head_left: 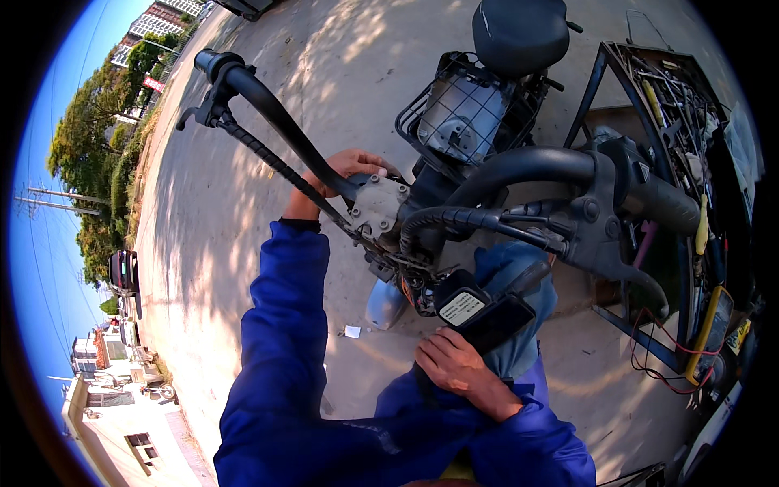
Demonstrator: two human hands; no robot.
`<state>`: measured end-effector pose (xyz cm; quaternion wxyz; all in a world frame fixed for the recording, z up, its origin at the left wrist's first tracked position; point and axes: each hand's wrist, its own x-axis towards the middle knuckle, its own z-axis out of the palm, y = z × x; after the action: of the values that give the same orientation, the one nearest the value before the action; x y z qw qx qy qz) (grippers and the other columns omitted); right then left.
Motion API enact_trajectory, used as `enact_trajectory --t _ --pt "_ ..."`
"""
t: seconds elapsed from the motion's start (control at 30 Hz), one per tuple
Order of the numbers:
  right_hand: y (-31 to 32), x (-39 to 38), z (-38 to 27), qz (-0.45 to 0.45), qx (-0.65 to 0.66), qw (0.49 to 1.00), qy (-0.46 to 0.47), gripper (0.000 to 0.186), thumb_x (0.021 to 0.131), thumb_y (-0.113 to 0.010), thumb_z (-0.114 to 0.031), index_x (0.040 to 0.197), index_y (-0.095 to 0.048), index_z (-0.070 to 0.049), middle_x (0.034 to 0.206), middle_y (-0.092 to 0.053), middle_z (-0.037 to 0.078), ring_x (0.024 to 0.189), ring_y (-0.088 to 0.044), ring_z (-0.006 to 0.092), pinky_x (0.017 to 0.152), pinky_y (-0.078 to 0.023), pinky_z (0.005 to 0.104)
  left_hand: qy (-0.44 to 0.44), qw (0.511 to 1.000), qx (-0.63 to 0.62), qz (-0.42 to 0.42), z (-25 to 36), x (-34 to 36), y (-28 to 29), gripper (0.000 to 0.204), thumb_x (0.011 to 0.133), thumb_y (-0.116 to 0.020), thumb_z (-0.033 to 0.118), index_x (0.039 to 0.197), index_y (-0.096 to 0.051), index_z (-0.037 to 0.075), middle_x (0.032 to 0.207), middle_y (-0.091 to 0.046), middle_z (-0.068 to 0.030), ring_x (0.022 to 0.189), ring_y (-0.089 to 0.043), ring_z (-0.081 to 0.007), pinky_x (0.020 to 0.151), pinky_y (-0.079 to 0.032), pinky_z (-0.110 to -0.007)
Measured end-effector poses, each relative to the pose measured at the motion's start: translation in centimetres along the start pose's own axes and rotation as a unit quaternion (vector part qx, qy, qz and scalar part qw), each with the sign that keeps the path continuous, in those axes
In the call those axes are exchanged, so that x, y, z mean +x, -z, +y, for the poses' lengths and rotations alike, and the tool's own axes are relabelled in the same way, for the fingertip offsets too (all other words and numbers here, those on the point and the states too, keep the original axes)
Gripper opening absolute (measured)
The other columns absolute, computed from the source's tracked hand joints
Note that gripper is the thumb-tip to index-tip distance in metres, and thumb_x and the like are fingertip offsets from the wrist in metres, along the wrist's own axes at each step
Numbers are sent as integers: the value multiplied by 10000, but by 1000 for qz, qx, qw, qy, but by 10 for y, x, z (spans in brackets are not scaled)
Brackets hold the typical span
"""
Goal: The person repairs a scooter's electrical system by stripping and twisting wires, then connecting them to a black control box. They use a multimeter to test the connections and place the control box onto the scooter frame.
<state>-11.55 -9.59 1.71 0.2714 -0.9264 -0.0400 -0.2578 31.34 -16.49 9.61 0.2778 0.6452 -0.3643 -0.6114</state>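
Observation:
My left hand (353, 165) reaches past the handlebar (294, 130) to the far side of the metal stem clamp (379, 204). Its fingers are bent together against a dark part of the bike; what they pinch there is hidden. Closer to me, my right hand (458, 367) is closed, fingers curled under, just below a black housing (497, 323). A small black box with a pale label (462, 307) sits at the top of that housing. Whatever lies under the right fingers is dark and cannot be made out. Exposed wires (416, 286) hang below the stem, between both hands.
A black saddle (521, 36) and wire basket (462, 114) stand beyond the stem. The brake lever (641, 284) and grip (665, 199) jut out at right. Beside them is a metal-framed tool tray (673, 114) with a yellow meter (710, 334) and loose leads.

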Motion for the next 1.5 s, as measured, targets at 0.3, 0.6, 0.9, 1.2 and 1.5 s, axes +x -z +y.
enact_trajectory --t 0.3,0.6,0.9,1.2,1.5 --pt "3 -1 2 -22 32 999 -8 258 773 -662 -126 1005 -684 -14 1035 -685 92 1010 -657 228 1033 -499 387 -24 996 -80 -15 -2 1 -8 431 915 -706 80 1314 -619 -57 1206 -722 -125 1082 -697 -176 991 -530 -304" --pt "7 4 6 19 41 999 2 251 714 -651 -105 935 -669 13 966 -656 104 948 -632 256 964 -511 352 -92 978 -184 47 -13 8 -15 438 903 -727 35 1318 -627 -66 1263 -706 -152 1101 -696 -213 992 -553 -326" --pt "5 5 4 18 30 999 0 250 727 -654 -124 951 -673 -14 987 -660 94 975 -636 253 972 -504 343 -98 983 -116 104 -18 4 -11 450 908 -749 49 1338 -641 -34 1257 -711 -120 1094 -705 -206 968 -558 -334" --pt "6 4 5 9 24 1000 2 259 737 -645 -136 959 -670 -4 978 -659 102 981 -635 251 992 -493 355 -58 996 -66 26 -14 8 -9 429 963 -725 176 1320 -646 -47 1162 -726 -79 1002 -693 -156 922 -551 -286" --pt "7 4 7 8 34 999 5 269 720 -640 -125 952 -673 7 961 -652 104 963 -629 250 994 -490 354 -42 988 -150 -1 -55 7 8 382 981 -719 213 1254 -651 -46 1109 -730 -64 960 -684 -127 872 -558 -281"
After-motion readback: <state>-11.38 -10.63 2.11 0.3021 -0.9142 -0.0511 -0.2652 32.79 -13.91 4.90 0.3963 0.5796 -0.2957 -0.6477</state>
